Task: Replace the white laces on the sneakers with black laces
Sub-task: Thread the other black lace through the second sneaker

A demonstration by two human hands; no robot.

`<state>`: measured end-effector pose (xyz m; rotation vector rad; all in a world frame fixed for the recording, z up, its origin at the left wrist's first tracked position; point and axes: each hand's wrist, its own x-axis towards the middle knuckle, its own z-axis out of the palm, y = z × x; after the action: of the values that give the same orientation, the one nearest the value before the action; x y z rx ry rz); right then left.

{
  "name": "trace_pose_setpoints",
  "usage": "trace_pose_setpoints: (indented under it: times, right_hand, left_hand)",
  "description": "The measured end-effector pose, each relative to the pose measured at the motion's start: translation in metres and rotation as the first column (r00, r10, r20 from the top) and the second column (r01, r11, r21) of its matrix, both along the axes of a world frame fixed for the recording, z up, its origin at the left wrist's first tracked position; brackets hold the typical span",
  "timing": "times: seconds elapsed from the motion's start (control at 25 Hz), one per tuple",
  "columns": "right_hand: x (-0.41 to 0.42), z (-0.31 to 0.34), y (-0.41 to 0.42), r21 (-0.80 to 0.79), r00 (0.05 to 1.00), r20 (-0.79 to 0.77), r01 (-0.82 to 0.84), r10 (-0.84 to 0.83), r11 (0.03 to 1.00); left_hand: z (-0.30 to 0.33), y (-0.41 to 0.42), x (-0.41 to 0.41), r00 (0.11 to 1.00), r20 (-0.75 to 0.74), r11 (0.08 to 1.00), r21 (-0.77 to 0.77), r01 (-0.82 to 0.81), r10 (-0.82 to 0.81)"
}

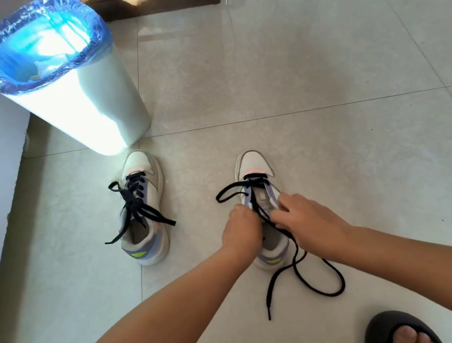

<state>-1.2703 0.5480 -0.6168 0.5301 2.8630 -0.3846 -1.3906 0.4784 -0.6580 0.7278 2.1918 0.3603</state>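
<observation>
Head view: two white sneakers stand on the tiled floor point(320, 64), toes pointing away. The right sneaker point(254, 166) lies directly under both hands. The left hand point(239, 226) is curled at its left eyelet row, gripping the shoe's upper edge or lace there; which one is hidden. The right hand point(302, 218) pinches the black lace point(296, 252) over the tongue; its free end loops on the floor just behind the heel. The left sneaker point(147, 209), already black-laced and tied, stands well apart, near a white bin point(92, 104) with a blue liner.
</observation>
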Motion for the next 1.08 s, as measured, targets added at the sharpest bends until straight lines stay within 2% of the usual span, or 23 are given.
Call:
trace_pose_setpoints:
  times: [0.04, 0.08, 0.16, 0.24, 0.28, 0.32, 0.4, 0.44, 0.52, 0.68, 0.84, 0.96, 1.0, 1.08]
  right_hand:
    - [0.016, 0.007, -0.003, -0.007, 0.997, -0.003, -0.073, 0.073, 0.997]
    - [0.030, 0.016, -0.007, -0.026, 0.987, 0.072, -0.145, 0.146, 0.989]
    - [0.062, 0.017, -0.014, -0.046, 0.926, 0.250, -0.280, 0.283, 0.959]
    - [0.080, 0.011, -0.014, -0.182, 0.850, 0.445, -0.222, 0.281, 0.958]
    - [0.083, 0.007, -0.012, -0.187, 0.863, 0.453, -0.153, 0.224, 0.970]
    - [0.076, 0.007, -0.011, -0.188, 0.917, 0.388, -0.024, 0.096, 0.982]
    - [0.045, 0.002, -0.005, -0.204, 0.979, 0.132, 0.180, -0.155, 0.962]
    - [0.025, 0.000, -0.001, -0.196, 0.973, -0.017, 0.224, -0.232, 0.955]
    - [-0.019, -0.004, 0.007, -0.153, 0.949, -0.106, 0.280, -0.298, 0.948]
    - [-0.069, -0.018, 0.022, -0.012, 0.956, 0.128, 0.269, -0.265, 0.963]
    - [-0.066, -0.013, 0.017, -0.062, 0.965, 0.103, 0.248, -0.241, 0.967]
    - [-0.045, -0.008, 0.005, -0.007, 0.991, 0.134, -0.013, 0.014, 1.000]
    - [-0.035, -0.009, 0.002, -0.039, 0.984, 0.170, -0.054, 0.060, 0.998]
    - [-0.023, -0.007, 0.000, -0.122, 0.974, 0.222, -0.018, 0.045, 0.992]
  left_hand:
    - [0.004, 0.000, -0.003, 0.998, 0.051, 0.999, 0.023, -0.038, 0.036]
    - [0.005, 0.001, -0.007, 0.995, 0.075, 0.997, 0.038, -0.061, 0.058]
    - [0.007, 0.001, -0.014, 0.996, 0.060, 0.998, -0.025, -0.066, 0.067]
    - [0.007, 0.003, -0.017, 0.998, -0.042, 0.997, -0.051, 0.051, -0.053]
    - [0.009, 0.001, -0.017, 0.990, -0.073, 0.990, -0.082, 0.115, -0.121]
    - [0.004, 0.002, -0.018, 0.986, -0.099, 0.988, -0.080, 0.130, -0.138]
    - [-0.004, 0.001, -0.020, 0.990, -0.078, 0.993, -0.009, 0.116, -0.116]
    - [-0.001, -0.001, -0.021, 0.985, -0.090, 0.989, -0.019, 0.145, -0.146]
    - [0.003, -0.002, -0.022, 0.972, -0.124, 0.979, -0.049, 0.196, -0.201]
    - [0.001, -0.003, -0.023, 0.959, -0.145, 0.970, -0.057, 0.236, -0.242]
    - [-0.002, -0.002, -0.024, 0.976, -0.080, 0.979, -0.027, 0.203, -0.205]
    - [-0.006, -0.001, -0.027, 0.991, -0.005, 0.991, -0.019, 0.135, -0.135]
    - [-0.006, 0.000, -0.026, 0.992, 0.001, 0.991, -0.048, 0.129, -0.129]
    - [-0.005, 0.001, -0.024, 0.991, -0.008, 0.987, -0.089, 0.132, -0.133]
